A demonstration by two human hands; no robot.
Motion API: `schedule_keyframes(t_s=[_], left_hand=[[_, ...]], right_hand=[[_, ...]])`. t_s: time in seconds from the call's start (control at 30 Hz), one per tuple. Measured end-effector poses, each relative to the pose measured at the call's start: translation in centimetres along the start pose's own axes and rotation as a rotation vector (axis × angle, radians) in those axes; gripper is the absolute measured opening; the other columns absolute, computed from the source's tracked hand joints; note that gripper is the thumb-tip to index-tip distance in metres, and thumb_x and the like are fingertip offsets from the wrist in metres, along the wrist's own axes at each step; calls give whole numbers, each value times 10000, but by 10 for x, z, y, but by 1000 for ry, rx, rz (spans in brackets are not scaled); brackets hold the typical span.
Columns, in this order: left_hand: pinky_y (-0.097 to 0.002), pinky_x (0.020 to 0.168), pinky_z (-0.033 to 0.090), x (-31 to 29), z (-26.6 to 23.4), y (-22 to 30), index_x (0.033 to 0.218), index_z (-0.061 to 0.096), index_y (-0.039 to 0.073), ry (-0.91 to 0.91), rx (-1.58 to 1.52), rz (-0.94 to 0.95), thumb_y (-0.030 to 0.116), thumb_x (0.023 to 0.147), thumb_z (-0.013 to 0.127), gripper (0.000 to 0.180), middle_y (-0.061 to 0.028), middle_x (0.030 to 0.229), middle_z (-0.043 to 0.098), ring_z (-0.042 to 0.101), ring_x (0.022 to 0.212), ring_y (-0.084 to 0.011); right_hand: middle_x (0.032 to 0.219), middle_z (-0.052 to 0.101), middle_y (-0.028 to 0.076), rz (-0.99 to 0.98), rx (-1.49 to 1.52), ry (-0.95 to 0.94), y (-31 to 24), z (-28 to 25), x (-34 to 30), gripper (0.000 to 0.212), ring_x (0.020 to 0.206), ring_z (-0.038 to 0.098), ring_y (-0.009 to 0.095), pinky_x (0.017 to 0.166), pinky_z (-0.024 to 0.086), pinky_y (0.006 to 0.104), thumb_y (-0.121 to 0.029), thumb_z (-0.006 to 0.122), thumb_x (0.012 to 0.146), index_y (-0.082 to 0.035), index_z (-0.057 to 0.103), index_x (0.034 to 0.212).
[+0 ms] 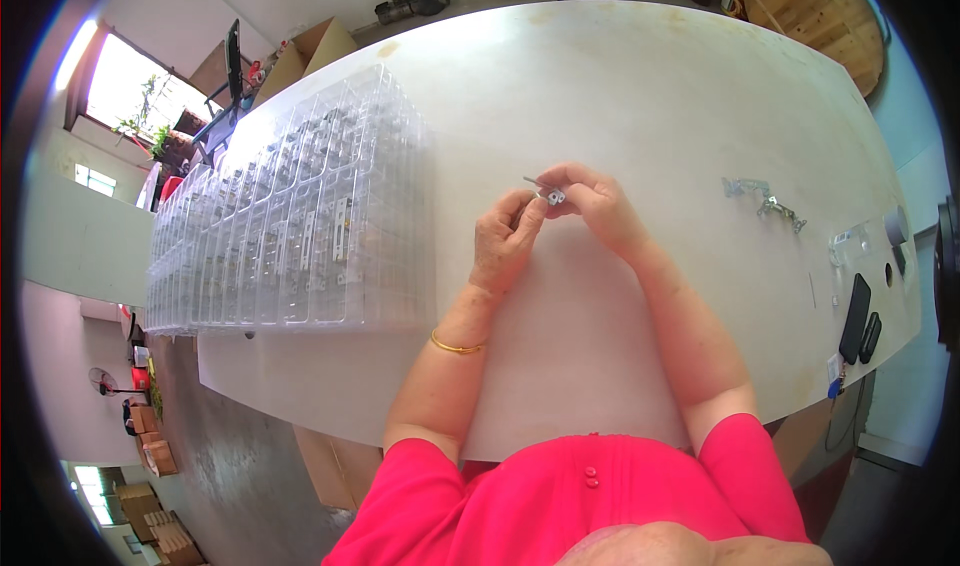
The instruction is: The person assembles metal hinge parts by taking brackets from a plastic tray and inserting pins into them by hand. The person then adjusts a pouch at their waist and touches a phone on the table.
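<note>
Both hands are at the middle of the frame, raised in front of the body over the pale tabletop (pixel 560 86). The item under handling, a small metal part (pixel 556 197), sits between them. The fingers of the left hand (pixel 503 241) are drawn narrow and pinch it from the left; those of the right hand (pixel 600 211) are curled in close and grip it from the right. A thin metal rod (pixel 532 180) projects to the upper left of the grip; whether it is joined to the part cannot be determined.

Surroundings: clear plastic cases (pixel 290 216) with metal pieces inside stand stacked at left of the frame. Loose metal fittings (pixel 780 212) lie at right, with a clear container (pixel 851 244) and a dark phone (pixel 855 318) further toward the right edge.

Risks, as judged: the part is small and held by fingertips alone, so uneven pressure could make it slip and drop. The rod could slide or skew if pushed off line. The left forearm is near the stack; a wide sweep to that side could knock the cases.
</note>
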State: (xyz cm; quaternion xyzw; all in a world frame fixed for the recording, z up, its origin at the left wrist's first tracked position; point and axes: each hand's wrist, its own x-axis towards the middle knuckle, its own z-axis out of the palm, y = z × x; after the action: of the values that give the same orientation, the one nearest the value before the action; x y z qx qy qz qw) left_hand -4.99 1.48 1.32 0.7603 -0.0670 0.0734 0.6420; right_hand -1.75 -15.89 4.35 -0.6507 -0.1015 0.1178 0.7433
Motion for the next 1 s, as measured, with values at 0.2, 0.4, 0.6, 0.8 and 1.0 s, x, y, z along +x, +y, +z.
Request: schedule_keyframes(t_s=[0.2, 0.4, 0.6, 0.8, 1.0], left_hand=[[-217, 537, 346, -3, 3, 7, 975, 683, 15, -49, 121, 161, 108, 964, 676, 94, 57, 676, 504, 403, 609, -38], [-234, 523, 331, -4, 5, 10, 928, 651, 15, -18, 171, 219, 85, 941, 697, 84, 43, 644, 433, 356, 593, -45], [-270, 516, 356, -5, 7, 14, 902, 626, 12, -26, 131, 156, 92, 918, 707, 115, 2, 634, 465, 381, 575, -80], [-266, 530, 381, -4, 9, 9, 940, 655, 9, 77, 202, 187, 127, 915, 731, 142, 0, 670, 499, 401, 583, -77], [-229, 639, 472, -3, 6, 11, 1165, 646, -13, 4, 18, 127, 90, 971, 597, 225, -40, 872, 686, 582, 703, -82]], right_hand=[[1012, 694, 61, 30, -95, -52, -7, -2, -1, 206, 957, 658, 155, 876, 550, 325, -148, 565, 964, -8, 692, 1046], [1085, 669, 42, -137, -68, 6, 7, 5, 1, 125, 1012, 640, 138, 883, 530, 315, -136, 650, 969, -34, 690, 1029], [1124, 649, 24, -327, -127, 29, 3, 13, -1, 82, 1022, 635, 122, 888, 517, 297, -87, 646, 968, -43, 690, 1022], [938, 690, 16, -127, -141, 13, 2, 8, 0, 105, 897, 648, 106, 800, 538, 281, -103, 633, 979, -27, 691, 1023], [917, 690, 21, -121, -50, 90, 4, 0, 5, 128, 828, 652, 107, 759, 547, 271, -120, 610, 998, -35, 694, 1045]])
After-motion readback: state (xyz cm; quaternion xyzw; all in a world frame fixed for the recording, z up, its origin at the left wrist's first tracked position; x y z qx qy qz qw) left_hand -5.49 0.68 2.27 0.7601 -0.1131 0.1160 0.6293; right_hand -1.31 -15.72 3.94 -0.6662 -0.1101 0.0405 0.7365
